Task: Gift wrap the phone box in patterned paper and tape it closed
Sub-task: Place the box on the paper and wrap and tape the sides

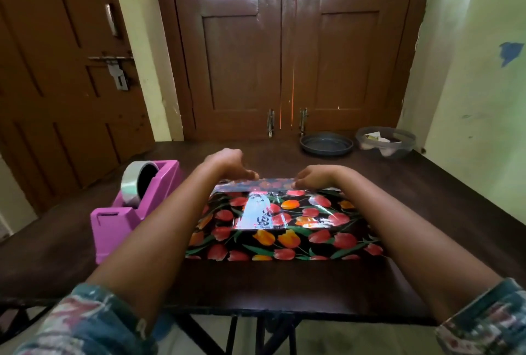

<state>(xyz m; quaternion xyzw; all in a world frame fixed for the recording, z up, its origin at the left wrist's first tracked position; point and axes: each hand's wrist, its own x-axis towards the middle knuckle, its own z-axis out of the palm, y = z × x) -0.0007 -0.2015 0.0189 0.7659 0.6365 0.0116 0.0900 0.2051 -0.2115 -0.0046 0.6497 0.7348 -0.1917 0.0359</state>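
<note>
The phone box is hidden under tulip paper (287, 238). One glossy strip (274, 183), tape or flap unclear, is pinched by the left hand (231, 167) and the right hand (311, 176).

Left: a tape dispenser (133, 209) stands just beside the wrapped box (284, 229), leaving a narrow gap.
Box's far edge: the left hand (227, 166) and right hand (316, 176) pinch a tape strip (264, 183) stretched across it.
Far right: a dish (326, 144) and a bowl (385, 142) sit side by side.
Right and near: bare table (427, 198) runs to the edges.
</note>
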